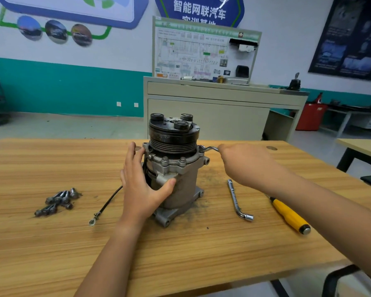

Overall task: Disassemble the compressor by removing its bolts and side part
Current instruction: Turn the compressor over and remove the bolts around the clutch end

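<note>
"智能网联汽车" on blue wall sign [199,11]

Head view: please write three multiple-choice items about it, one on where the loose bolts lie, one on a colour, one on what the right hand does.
1. Where do the loose bolts lie?
A. on the table, left of the compressor
B. on the floor
C. in a tray

2. What colour is the screwdriver handle?
A. red
B. yellow
C. blue

3. What does the right hand do?
A. lies flat on the table
B. holds the screwdriver
C. holds a wrench set on the compressor's top flange

Answers: 1 A, they lie heaped on the wood to the left; 2 B, the handle is plainly yellow; 3 C, the wrench's bar runs into its curled fingers.
</note>
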